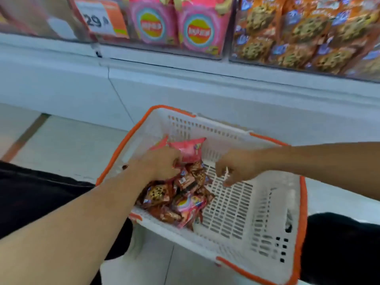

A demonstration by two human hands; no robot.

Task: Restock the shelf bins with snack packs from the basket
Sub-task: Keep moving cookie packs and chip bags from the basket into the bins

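A price tag (102,18) at about 11 o'clock, on the front of the shelf, shows the number "29". The round logos on the pink packs (174,25) at 12 o'clock are too blurred to read.

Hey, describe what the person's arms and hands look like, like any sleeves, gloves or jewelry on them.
Both forearms are bare with no sleeves in view. The left hand and right hand wear no gloves, and no watch, bracelet or ring shows. The picture is somewhat blurred, so small details could be missed.
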